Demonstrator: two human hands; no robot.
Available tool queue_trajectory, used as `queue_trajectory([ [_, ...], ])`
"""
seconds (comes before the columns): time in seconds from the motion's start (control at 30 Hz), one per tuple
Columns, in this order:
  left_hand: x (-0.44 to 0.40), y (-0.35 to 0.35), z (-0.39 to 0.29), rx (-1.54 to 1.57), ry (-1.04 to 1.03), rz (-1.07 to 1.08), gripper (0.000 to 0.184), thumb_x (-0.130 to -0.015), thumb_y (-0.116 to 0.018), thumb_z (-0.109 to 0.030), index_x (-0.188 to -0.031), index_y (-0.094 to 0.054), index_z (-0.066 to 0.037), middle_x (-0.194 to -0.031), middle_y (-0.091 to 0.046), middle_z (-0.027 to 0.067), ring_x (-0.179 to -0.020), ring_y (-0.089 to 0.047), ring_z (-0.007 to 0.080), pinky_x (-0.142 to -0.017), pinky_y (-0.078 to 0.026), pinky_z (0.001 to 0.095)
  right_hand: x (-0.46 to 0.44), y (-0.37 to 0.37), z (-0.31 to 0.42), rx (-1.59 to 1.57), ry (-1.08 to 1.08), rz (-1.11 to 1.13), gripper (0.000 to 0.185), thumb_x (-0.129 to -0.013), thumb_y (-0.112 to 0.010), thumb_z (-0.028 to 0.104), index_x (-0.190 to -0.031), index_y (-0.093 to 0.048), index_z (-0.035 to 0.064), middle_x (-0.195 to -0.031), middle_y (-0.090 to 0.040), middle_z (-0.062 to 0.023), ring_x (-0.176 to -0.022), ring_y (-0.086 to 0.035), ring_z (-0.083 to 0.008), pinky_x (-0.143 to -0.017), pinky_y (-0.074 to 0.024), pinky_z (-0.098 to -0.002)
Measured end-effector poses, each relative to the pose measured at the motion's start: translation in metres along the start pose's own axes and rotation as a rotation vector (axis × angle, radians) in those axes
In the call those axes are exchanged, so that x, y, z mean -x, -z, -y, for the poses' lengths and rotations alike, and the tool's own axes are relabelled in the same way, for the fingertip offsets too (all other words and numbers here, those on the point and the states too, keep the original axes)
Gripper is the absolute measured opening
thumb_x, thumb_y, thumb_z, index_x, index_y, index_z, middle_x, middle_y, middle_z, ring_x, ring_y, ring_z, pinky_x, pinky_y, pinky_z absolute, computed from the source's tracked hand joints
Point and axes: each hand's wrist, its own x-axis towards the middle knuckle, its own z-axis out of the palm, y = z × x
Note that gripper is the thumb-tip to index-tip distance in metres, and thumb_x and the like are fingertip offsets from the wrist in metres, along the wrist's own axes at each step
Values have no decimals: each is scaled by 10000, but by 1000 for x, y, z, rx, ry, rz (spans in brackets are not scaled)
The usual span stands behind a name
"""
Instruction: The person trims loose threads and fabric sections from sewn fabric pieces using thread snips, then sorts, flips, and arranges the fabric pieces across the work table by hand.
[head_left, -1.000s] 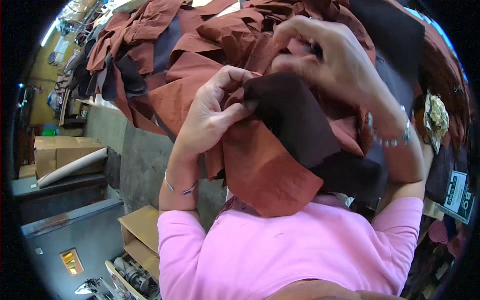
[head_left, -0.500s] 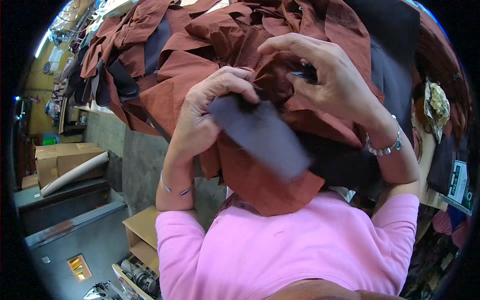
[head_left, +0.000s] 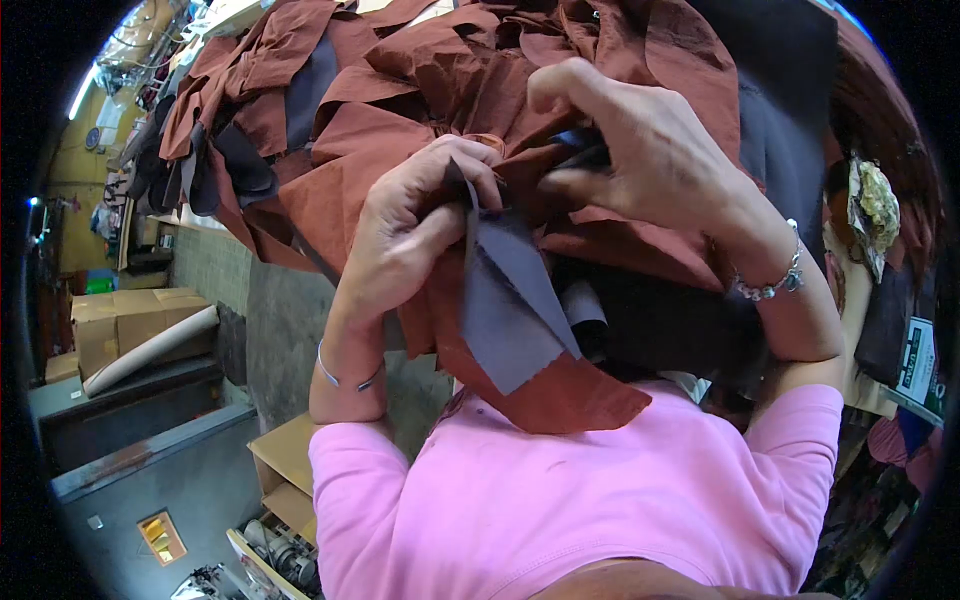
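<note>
In the head view my left hand (head_left: 415, 225) pinches the upper end of a grey fabric piece (head_left: 510, 310). The piece hangs down, folded lengthwise, over a rust-brown fabric panel (head_left: 595, 400) at my lap. Beside it, my right hand (head_left: 660, 150) is curled around a small dark tool with a blue part (head_left: 585, 148); its kind is mostly hidden by the fingers. The tool is close to the rust-brown cloth between the two hands. My left fingertips touch that cloth as well.
Heaped rust-brown fabric pieces (head_left: 400, 110) cover the work surface ahead. Dark cloth (head_left: 785, 130) lies on the right, near a crumpled yellowish bundle (head_left: 875, 215). At left are a cardboard box (head_left: 140, 315), a pale roll (head_left: 150, 350) and an open carton (head_left: 285, 450).
The grey piece was swinging and blurred; now it hangs steeper and folded, lower end further left. My right hand has moved slightly left, and its fingers have closed more around the tool.
</note>
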Motion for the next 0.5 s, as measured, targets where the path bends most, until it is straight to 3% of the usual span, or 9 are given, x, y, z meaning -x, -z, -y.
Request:
queue_trajectory([
  [0.07,1,-5,-3,182,81,-68,156,-764,-387,-37,-740,-532,16,-937,-536,96,-923,-470,187,-858,-328,266,3,-6,1,85,118,-32,495,-567,-690,65,-1003,-457,101,-904,-558,-80,-695,-566,-283,-598,-449,-356],
  [0.2,3,-1,8,218,148,-75,411,-898,-326,-307,-692,-503,2,-971,-525,93,-908,-455,167,-841,-321,261,0,-17,-13,243,222,-134,351,-585,-658,56,-904,-515,89,-973,-556,-54,-688,-571,-286,-576,-454,-337],
  [0.23,2,0,14,277,91,-74,352,-877,-467,-292,-673,-491,-6,-967,-522,78,-890,-459,138,-813,-339,247,1,-11,-11,191,166,-113,260,-627,-628,42,-868,-535,75,-953,-561,-70,-696,-568,-290,-565,-452,-331],
  [0.33,-2,-5,-1,-148,79,-82,206,-812,-580,-125,-664,-488,-14,-958,-517,63,-867,-470,120,-772,-360,227,-9,3,-3,150,188,-105,249,-650,-614,46,-885,-532,64,-910,-566,-85,-715,-555,-314,-582,-447,-346],
  [0.37,-3,-4,4,-198,-7,-88,115,-735,-618,23,-700,-516,-17,-946,-514,45,-843,-484,113,-742,-373,213,-12,5,-5,122,208,-113,226,-676,-599,47,-891,-532,55,-883,-568,-100,-745,-545,-330,-604,-441,-364],
  [0.5,-5,-8,-1,-302,-2,-6,95,-744,-571,38,-833,-563,7,-952,-532,48,-875,-504,128,-780,-384,240,-25,5,-20,235,211,5,218,-689,-595,42,-900,-542,56,-872,-572,-116,-775,-547,-323,-626,-448,-366],
])
